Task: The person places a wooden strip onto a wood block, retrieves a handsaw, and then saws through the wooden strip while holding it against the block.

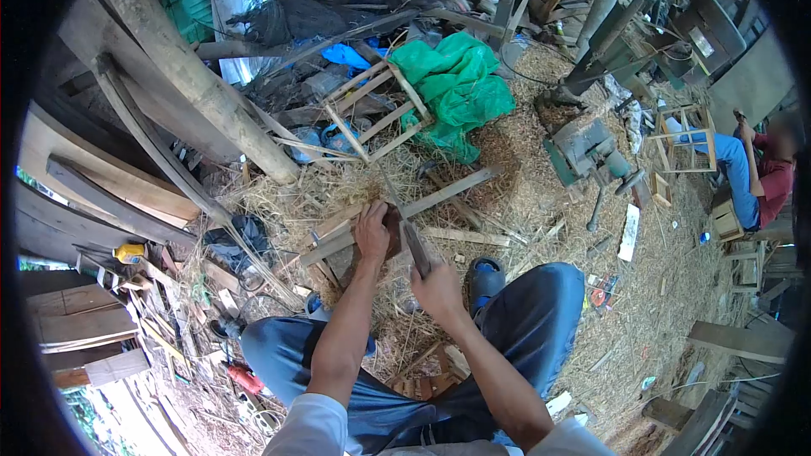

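My right hand [438, 289] is wrapped round the thick handle of what looks like a hand saw [415, 247]. Its narrow blade, seen nearly edge-on, points forward and crosses a long wooden strip [452, 192]. To the left of the blade, my left hand [372, 232] is closed over the strip, its fingertips pointing forward; the palm side is hidden. The strip lies slantwise in front of my knees, above a short wooden block partly covered by the left hand. Straw and shavings surround the work.
A wooden frame [380, 110] and green plastic sheeting [456, 84] lie ahead. A bench vise or similar machine [587, 152] stands right of them. At far right, a person [764, 173] sits near a wooden stool frame [686, 139]. Planks and a post [198, 67] rise at left.
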